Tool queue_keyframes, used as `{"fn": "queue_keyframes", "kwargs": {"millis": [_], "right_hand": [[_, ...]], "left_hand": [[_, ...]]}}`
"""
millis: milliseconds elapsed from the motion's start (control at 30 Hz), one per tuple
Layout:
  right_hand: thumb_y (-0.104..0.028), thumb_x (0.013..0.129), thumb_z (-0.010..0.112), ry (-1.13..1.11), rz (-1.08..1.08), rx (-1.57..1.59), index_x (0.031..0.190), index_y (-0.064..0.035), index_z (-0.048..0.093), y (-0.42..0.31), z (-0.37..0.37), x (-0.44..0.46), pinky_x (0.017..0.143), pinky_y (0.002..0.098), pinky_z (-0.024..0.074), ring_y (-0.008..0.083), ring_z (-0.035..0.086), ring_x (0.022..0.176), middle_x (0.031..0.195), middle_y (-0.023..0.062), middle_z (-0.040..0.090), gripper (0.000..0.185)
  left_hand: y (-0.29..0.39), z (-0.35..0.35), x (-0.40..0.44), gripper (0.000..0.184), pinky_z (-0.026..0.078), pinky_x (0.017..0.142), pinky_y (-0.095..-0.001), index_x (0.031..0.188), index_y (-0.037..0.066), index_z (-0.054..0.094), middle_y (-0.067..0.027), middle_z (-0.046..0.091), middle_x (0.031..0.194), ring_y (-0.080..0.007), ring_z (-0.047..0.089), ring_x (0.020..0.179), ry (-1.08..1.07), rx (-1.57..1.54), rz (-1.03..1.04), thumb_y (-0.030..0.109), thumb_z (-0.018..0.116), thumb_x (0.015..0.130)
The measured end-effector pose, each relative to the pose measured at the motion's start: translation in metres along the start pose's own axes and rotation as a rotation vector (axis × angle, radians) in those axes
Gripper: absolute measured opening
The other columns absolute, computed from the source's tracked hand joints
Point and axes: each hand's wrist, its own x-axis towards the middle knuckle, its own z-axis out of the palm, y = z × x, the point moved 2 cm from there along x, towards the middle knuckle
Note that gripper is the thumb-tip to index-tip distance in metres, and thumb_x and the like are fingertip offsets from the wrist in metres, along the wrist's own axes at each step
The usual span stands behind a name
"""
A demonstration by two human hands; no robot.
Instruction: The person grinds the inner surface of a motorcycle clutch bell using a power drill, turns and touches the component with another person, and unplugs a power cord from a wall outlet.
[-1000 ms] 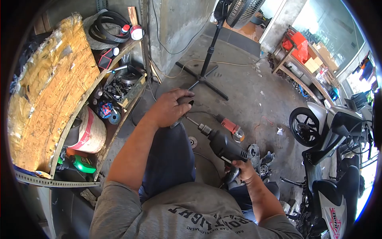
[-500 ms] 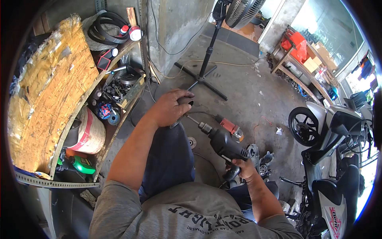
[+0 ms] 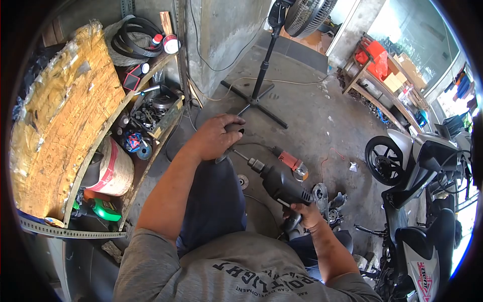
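Observation:
My left hand is closed around a small dark metal part with a round opening, held at my left knee. My fingers hide most of this part, so its kind cannot be made out. In my right hand is a black power drill, gripped by its handle. From its chuck a thin shaft points toward the part; its tip lies by my left hand, and whether it touches the part is hard to see.
A red angle grinder lies on the floor beyond the drill, near metal engine parts. A pedestal fan stands ahead. At left is a wooden shelf with belts and tools; at right, a motorcycle.
The drill and my right hand have shifted slightly left and toward me. My left hand and the metal part have hardly moved.

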Motion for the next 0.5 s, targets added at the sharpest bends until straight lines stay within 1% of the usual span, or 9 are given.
{"fn": "queue_keyframes", "kwargs": {"millis": [133,367,500], "right_hand": [[0.001,0.08,0.067,-0.018,0.019,-0.015,0.12,0.0059,0.057,0.001,-0.001,0.006,0.064,0.0372,0.057,0.027,0.064,0.071,0.094,0.0172,0.065,0.042],[0.002,0.08,0.066,0.015,-0.035,-0.118,0.123,0.005,0.057,-0.002,-0.002,0.004,0.064,0.0383,0.0562,0.0274,0.064,0.071,0.094,0.0174,0.065,0.043],[0.002,0.08,0.067,-0.01,0.022,0.01,0.122,0.0048,0.057,-0.001,0.011,0.0,0.063,0.0365,0.0558,0.0268,0.064,0.068,0.093,0.017,0.065,0.042]], "left_hand": [[-0.002,-0.002,0.0,0.037,0.048,0.095,-0.0372,0.12,0.004,0.067,-0.0134,0.066,0.121,-0.0305,0.061,0.107,0.009,0.004,-0.005,0.017,0.065,0.085],[-0.002,0.003,0.003,0.037,0.048,0.095,-0.0375,0.12,0.005,0.067,-0.0137,0.066,0.12,-0.031,0.062,0.108,-0.005,0.016,0.004,0.017,0.065,0.085],[0.002,0.003,0.002,0.037,0.048,0.095,-0.0374,0.12,0.005,0.067,-0.0137,0.066,0.12,-0.0311,0.062,0.107,-0.019,0.008,-0.018,0.017,0.065,0.086]]}}
